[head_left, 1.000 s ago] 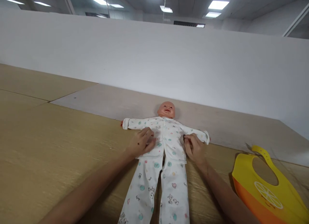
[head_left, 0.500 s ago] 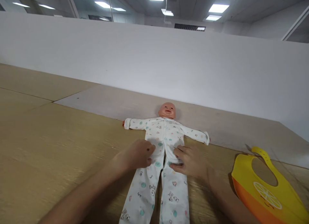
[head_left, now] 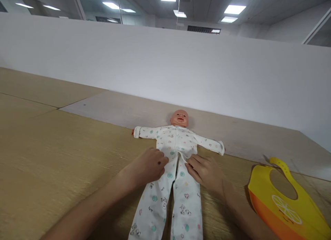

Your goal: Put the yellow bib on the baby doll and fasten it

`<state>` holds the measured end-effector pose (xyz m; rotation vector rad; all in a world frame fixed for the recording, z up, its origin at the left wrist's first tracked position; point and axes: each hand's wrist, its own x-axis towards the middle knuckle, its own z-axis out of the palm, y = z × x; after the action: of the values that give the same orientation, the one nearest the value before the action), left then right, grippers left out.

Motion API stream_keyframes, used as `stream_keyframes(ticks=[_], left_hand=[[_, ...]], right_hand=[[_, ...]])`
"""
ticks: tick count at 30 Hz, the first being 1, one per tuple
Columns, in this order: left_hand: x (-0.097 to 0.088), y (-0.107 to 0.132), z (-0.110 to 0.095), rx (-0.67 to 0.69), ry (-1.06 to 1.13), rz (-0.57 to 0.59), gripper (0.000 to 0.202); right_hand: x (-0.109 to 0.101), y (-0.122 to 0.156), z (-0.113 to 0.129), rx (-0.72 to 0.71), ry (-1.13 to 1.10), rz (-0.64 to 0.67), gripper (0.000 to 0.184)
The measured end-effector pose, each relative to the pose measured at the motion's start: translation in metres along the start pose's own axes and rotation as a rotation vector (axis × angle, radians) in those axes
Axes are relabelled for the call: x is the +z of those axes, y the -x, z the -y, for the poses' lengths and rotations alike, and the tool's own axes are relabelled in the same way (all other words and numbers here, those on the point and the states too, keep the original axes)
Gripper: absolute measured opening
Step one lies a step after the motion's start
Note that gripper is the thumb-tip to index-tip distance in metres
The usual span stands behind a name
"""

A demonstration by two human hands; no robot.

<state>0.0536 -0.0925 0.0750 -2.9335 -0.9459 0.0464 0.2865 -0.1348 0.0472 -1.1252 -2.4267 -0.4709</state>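
A baby doll (head_left: 179,118) lies face up with its arms spread wide. It wears a white patterned romper (head_left: 177,138), its top fastened at the chest and parted below the waist. My left hand (head_left: 154,165) is closed on the cloth at the left side of the waist, fingertips curled under and partly hidden. Across from it, my right hand (head_left: 204,170) pinches the romper's edge at the right hip. Between the two hands a narrow gap runs down the cloth, and both legs of the romper stretch toward me.
To the right lies a yellow and orange bib (head_left: 261,178) with a lemon slice print. The doll rests on a wooden table (head_left: 64,157), with a grey board (head_left: 121,105) under its head. Behind stands a white partition (head_left: 144,60) with glass above.
Both hands have shifted slightly at the waist. My right fingers have drawn in on the cloth, and the fabric between the hands is now raised into a peak.
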Motion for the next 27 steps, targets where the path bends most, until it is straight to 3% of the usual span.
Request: stream_keyframes(ticks=[3, 9, 13, 15, 18, 20, 23, 25, 27], left_hand=[[-0.006, 0.001, -0.007, -0.005, -0.008, 0.041, 0.019], [0.004, -0.002, -0.02, 0.098, 0.016, 0.123, 0.014], [0.004, -0.003, -0.018, 0.088, 0.007, 0.133, 0.015], [0.001, -0.003, -0.017, 0.098, 0.009, 0.114, 0.016], [0.0, -0.002, -0.017, 0.09, -0.003, 0.094, 0.017], [0.003, -0.003, -0.017, 0.085, -0.018, 0.094, 0.02], [0.011, -0.005, -0.017, 0.109, -0.033, 0.083, 0.021], [0.015, -0.007, -0.016, 0.118, -0.04, 0.073, 0.021], [0.018, -0.008, -0.015, 0.11, -0.036, 0.074, 0.02]], right_hand=[[0.001, 0.001, 0.0, 0.035, -0.079, 0.055, 0.025], [0.007, 0.004, 0.005, 0.141, -0.358, 0.387, 0.012], [0.002, 0.002, 0.001, 0.219, -0.49, 0.385, 0.017], [-0.001, 0.003, -0.012, 0.334, -0.493, 0.324, 0.02], [0.001, 0.015, -0.047, 0.694, -0.306, 0.167, 0.021], [0.006, 0.029, -0.075, 0.971, -0.049, 0.103, 0.023], [0.015, 0.052, -0.105, 1.186, 0.212, 0.307, 0.034], [0.02, 0.061, -0.113, 1.237, 0.262, 0.44, 0.042], [0.022, 0.064, -0.114, 1.239, 0.285, 0.487, 0.044]])
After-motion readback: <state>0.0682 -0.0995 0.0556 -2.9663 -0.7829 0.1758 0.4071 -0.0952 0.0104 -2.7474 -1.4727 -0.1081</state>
